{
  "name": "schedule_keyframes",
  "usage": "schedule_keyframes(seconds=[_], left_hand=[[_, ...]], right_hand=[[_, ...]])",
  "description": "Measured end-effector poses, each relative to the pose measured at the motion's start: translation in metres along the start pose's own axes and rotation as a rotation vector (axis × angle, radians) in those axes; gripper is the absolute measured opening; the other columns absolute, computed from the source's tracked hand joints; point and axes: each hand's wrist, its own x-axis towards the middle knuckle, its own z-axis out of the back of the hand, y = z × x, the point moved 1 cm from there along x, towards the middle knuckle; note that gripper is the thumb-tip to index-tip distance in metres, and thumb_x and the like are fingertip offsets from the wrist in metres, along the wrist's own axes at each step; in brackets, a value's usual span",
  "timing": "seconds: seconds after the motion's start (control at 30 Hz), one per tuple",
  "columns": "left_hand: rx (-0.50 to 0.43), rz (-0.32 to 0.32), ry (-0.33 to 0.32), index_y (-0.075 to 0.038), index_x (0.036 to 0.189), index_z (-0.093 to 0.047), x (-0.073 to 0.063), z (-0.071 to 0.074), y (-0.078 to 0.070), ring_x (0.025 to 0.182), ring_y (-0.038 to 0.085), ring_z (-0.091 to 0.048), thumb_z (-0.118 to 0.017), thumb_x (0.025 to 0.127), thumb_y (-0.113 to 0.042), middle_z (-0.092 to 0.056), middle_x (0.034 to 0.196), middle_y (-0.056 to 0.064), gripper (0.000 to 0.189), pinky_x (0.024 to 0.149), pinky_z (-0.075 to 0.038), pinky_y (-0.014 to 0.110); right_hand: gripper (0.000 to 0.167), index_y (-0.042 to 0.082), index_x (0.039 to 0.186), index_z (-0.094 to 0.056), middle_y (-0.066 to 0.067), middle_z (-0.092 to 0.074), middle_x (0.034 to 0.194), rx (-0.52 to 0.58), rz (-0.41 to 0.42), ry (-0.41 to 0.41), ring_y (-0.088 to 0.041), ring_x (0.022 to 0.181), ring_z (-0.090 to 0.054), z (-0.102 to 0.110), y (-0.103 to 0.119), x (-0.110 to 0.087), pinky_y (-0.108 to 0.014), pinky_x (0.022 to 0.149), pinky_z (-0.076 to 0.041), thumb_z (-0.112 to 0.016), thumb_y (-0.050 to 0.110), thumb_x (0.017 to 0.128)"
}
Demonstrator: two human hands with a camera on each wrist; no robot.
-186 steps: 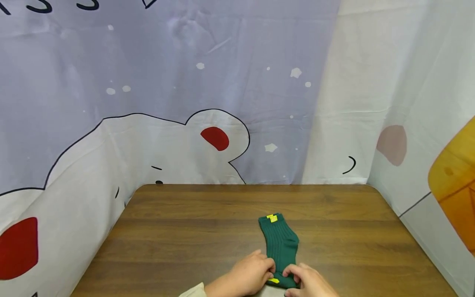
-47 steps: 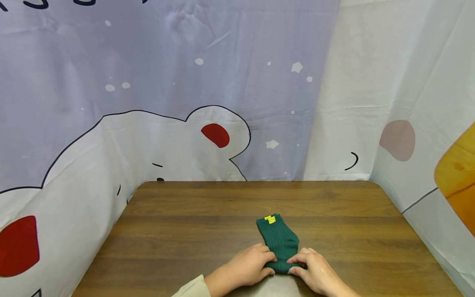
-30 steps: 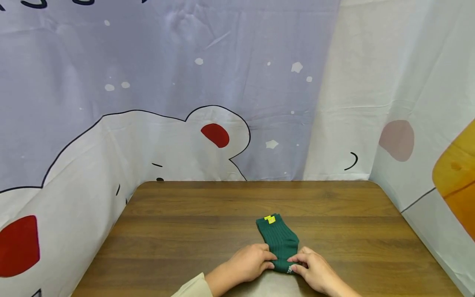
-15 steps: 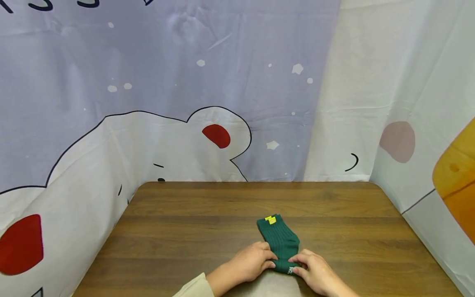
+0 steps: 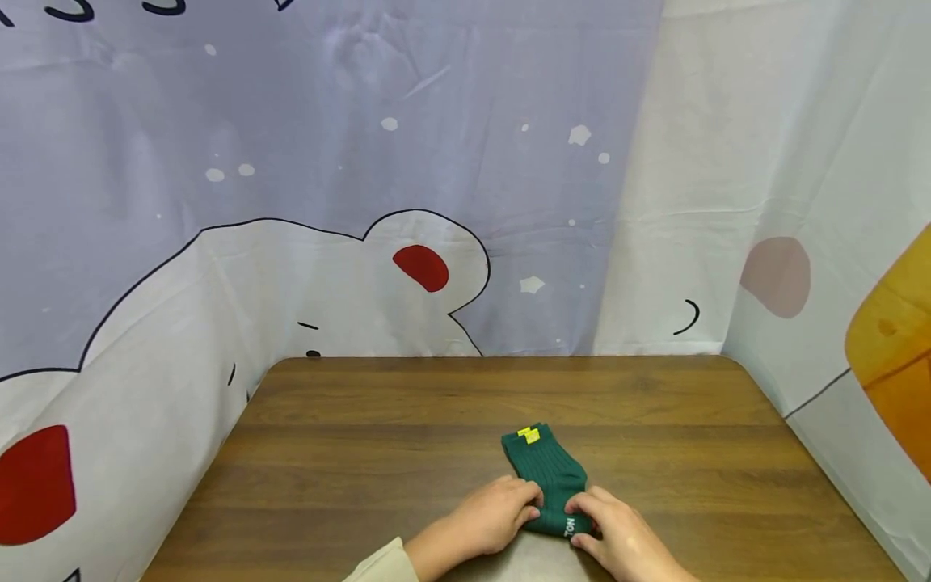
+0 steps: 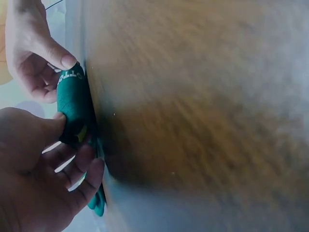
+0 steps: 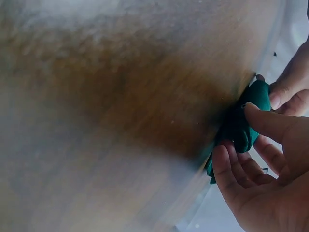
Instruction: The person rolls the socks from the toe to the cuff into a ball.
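A pair of dark green ribbed socks (image 5: 547, 467) lies on the table, its cuff end with yellow tags (image 5: 532, 436) pointing away from me. The near end is rolled up, and white lettering (image 5: 570, 527) shows on the roll. My left hand (image 5: 489, 516) grips the left end of this roll between thumb and curled fingers; my right hand (image 5: 620, 532) pinches the right end. In the left wrist view the rolled part (image 6: 72, 104) looks like a thick tube between both thumbs. The right wrist view shows the layered end of the roll (image 7: 244, 137) beside my right fingers.
The brown wood-grain table (image 5: 364, 453) reaches back to a printed cloth backdrop (image 5: 538, 178). More cloth hangs along the left and right sides of the table.
Over the last seconds the near end has been rolled toward the cuffs, and the yellow label there has gone from the head view. White lettering has come into view on the roll; both hands stay at its ends.
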Motion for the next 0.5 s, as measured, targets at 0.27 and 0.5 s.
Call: schedule_keyframes(seconds=[0.27, 0.5], left_hand=[[0.137, -0.003, -0.054, -0.023, 0.092, -0.061, 0.0004, -0.0012, -0.0061, 0.082, 0.003, -0.05, -0.062, 0.101, -0.029, -0.059, 0.087, -0.015, 0.01, 0.071, -0.044, 0.016], [0.235, -0.03, -0.144, -0.02, 0.094, -0.064, -0.0009, -0.0031, -0.0072, 0.083, 0.008, -0.049, -0.065, 0.099, -0.03, -0.055, 0.086, -0.009, 0.011, 0.067, -0.043, 0.018]], right_hand=[[0.034, 0.019, 0.1, -0.066, 0.013, -0.058, 0.093, -0.047, 0.028, -0.048, 0.0, 0.079, -0.052, -0.0031, -0.0001, 0.0019, -0.026, 0.067, -0.049, -0.089, 0.016, 0.075], [0.028, 0.023, 0.096, -0.067, 0.016, -0.058, 0.09, -0.058, 0.033, -0.106, 0.003, 0.077, -0.05, -0.0066, -0.0033, 0.0017, -0.026, 0.065, -0.048, -0.088, 0.019, 0.077]])
